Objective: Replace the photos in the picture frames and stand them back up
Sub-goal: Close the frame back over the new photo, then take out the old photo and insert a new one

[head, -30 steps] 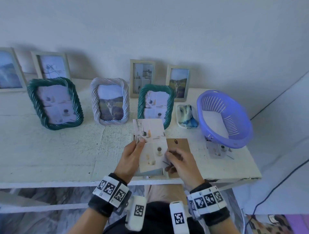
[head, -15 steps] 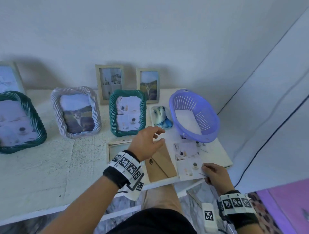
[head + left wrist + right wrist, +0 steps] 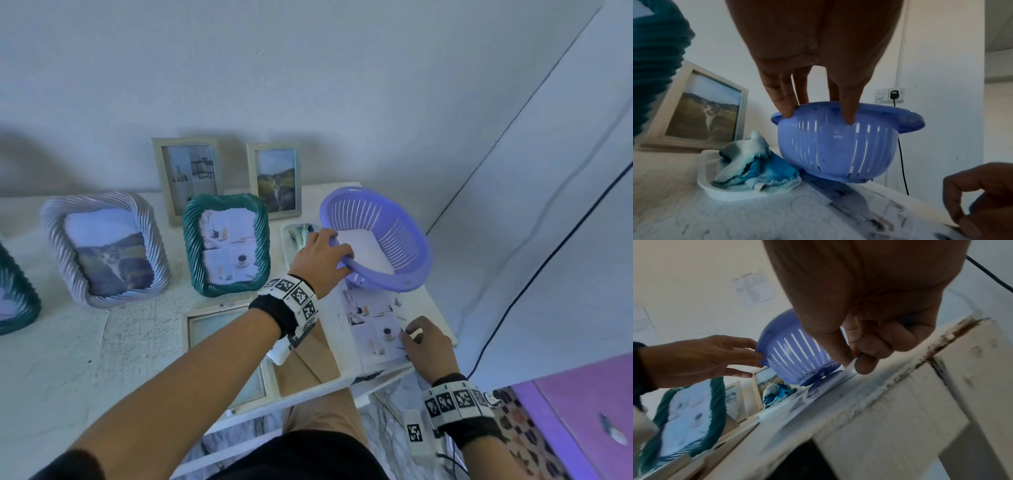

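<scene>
A collage photo [image 3: 371, 325] lies flat near the table's right edge, its far end under the purple slotted basket [image 3: 387, 236]. My right hand [image 3: 407, 334] pinches the photo's near right edge [image 3: 851, 369] between thumb and fingers. My left hand [image 3: 337, 251] grips the basket's rim [image 3: 818, 107], thumb outside and fingers over the lip, and the basket is tipped. A light wooden frame [image 3: 219, 329] lies face down and open at the front edge, partly under my left forearm. Its brown backing board [image 3: 308, 356] lies beside it.
A teal rope frame [image 3: 226, 250], a lilac rope frame [image 3: 106, 250] and two wooden frames [image 3: 188, 178] [image 3: 275, 181] stand along the wall. A white dish with a blue cloth [image 3: 748, 170] sits against the basket. The table's right edge [image 3: 442, 318] is close to my right hand.
My left hand let go of the photo and reached forward to the basket's rim. My right hand carried the photo right and laid it by the basket. The view swung right.
</scene>
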Tool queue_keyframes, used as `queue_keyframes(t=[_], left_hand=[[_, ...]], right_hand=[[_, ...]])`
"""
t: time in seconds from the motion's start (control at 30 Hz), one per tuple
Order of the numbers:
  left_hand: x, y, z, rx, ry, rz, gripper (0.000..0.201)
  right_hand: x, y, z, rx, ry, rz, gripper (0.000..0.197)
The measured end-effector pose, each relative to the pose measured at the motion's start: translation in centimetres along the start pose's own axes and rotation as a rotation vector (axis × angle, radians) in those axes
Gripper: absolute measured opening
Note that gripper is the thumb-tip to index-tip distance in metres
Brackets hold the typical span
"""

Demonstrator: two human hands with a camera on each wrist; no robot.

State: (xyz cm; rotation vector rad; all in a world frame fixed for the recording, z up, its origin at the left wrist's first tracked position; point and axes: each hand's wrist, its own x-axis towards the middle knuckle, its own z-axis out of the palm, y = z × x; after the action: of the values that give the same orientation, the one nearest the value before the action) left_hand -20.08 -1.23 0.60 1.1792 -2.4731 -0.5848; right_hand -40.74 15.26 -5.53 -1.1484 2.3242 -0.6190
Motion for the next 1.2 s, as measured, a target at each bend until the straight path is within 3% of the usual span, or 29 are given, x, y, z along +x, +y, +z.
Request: queue_keyframes(t=[0.3, 0.57, 0.7, 0.8, 0.87, 1.0, 1.1, 1.2], left_hand=[[-0.1, -0.4, 0.0, -0.018, 0.013, 0.007, 0.034], [-1.4, -0.8, 1.7, 0.016, 0.044, 0.028, 0.039], [-2.0, -1.0, 1.8, -0.011, 0.013, 0.037, 0.05], [-2.3, -0.9, 1.9, -0.043, 0.015, 0.032, 0.05], [-2.4, -0.8, 2.1, -0.05, 0.02, 0.023, 0.047], [-2.3, -0.7, 2.6, -0.07, 0.055, 0.012, 0.043], [-2.3, -0.8, 2.8, -0.068, 0.098, 0.029, 0.041], [-2.2, -0.9, 2.9, -0.06, 0.126, 0.047, 0.039]], right_hand=[[6.1, -3.7, -0.9, -0.108, 0.048, 0.01, 0.02], [5.6, -2.1, -2.9, -0.242, 0.035, 0.039, 0.028], [7.0, -3.1, -7.9, -0.256, 0.192, -0.004, 0.022], [8.5, -7.7, -11.4, -0.3, 0.312, -0.162, 0.019], [9.8, -11.5, -11.9, -0.412, 0.257, -0.314, 0.019], [13.3, -18.4, -8.7, -0.668, -0.073, -0.582, 0.024], [15.9, -21.3, -4.3, -0.902, -0.288, -0.613, 0.039], [18.6, -20.7, -0.6, -1.115, -0.415, -0.559, 0.061]])
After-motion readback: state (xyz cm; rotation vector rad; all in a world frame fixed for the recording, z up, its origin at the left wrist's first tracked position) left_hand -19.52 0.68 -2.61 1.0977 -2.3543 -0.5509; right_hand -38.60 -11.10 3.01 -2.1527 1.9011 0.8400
